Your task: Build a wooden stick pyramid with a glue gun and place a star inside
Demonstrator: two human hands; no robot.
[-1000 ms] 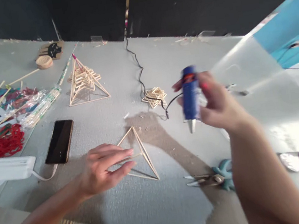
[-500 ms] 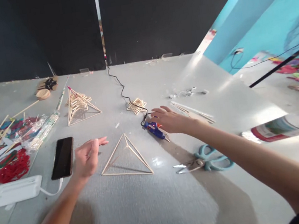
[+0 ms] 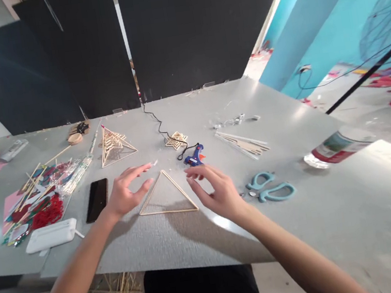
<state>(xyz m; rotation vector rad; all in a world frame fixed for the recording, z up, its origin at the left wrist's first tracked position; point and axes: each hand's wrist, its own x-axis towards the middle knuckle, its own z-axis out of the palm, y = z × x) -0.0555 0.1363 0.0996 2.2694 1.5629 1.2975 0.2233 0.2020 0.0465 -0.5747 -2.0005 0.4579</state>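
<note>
Fingers [image 3: 136,171] of the left hand [image 3: 127,193] are parted from its thumb with nothing between them, and the right hand [image 3: 218,189] is likewise loosely curved and unloaded. Between the two hands, on the grey table [image 3: 339,223], sits one triangular stick frame [image 3: 170,212]: pale, thin, straight sticks meeting at three outer corners, one corner pointing away from the person, the right-hand side looking doubled, a soft shadow inside. Whether any part of it rises from the table I cannot tell. Just beyond the right fingertips is one blue glue gun [image 3: 193,156] with an orange trigger; its single black cord [image 3: 160,122] runs away from the hands, passing one small star-shaped stick piece [image 3: 177,140]. Farther out past the left hand stands one stick pyramid [image 3: 112,140] with star-like layers inside and a pink tip. Left of that hand come one dark phone [image 3: 97,200], one white power bank [image 3: 51,235] and one heap of red yarn [image 3: 47,212]. Right of the right hand lies one pair of scissors [image 3: 278,193] with two light-blue handle loops, the blades mostly hidden by the hand; beyond it is one bundle of sticks [image 3: 242,143], too bunched to count, and, well to the right, one labelled bottle [image 3: 344,144].
</note>
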